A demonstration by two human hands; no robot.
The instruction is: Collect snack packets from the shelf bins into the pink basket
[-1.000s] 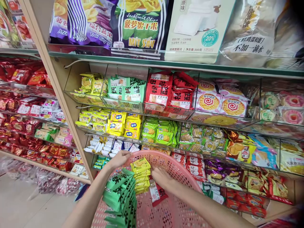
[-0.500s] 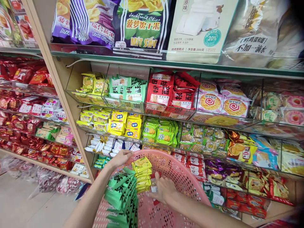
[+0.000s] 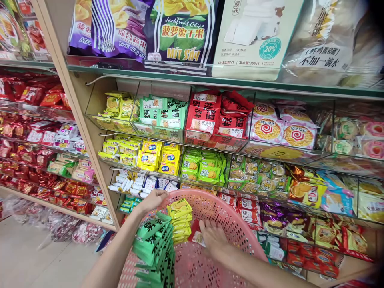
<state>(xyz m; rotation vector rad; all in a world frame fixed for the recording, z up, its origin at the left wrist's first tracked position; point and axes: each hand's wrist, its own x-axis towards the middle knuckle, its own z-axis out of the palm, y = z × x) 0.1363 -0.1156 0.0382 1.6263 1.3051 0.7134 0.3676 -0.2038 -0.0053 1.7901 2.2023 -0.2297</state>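
Observation:
A pink plastic basket (image 3: 228, 218) sits low in front of me. My left hand (image 3: 151, 200) grips its far left rim. Along the basket's left side stand a row of green snack packets (image 3: 154, 244) and a stack of yellow packets (image 3: 179, 216). My right hand (image 3: 213, 237) is inside the basket, fingers closed on a red and white snack packet (image 3: 196, 237) just right of the yellow stack.
Store shelves with clear bins face me: yellow packets (image 3: 117, 106), green packets (image 3: 162, 114), red packets (image 3: 219, 116) and round biscuits (image 3: 279, 130) in the upper row. Large chip bags (image 3: 180, 30) stand on the top shelf. A second shelf unit (image 3: 36, 152) is at left.
My right hand has closed on the red and white packet and lifted it up beside the yellow stack. My left hand stayed on the basket rim.

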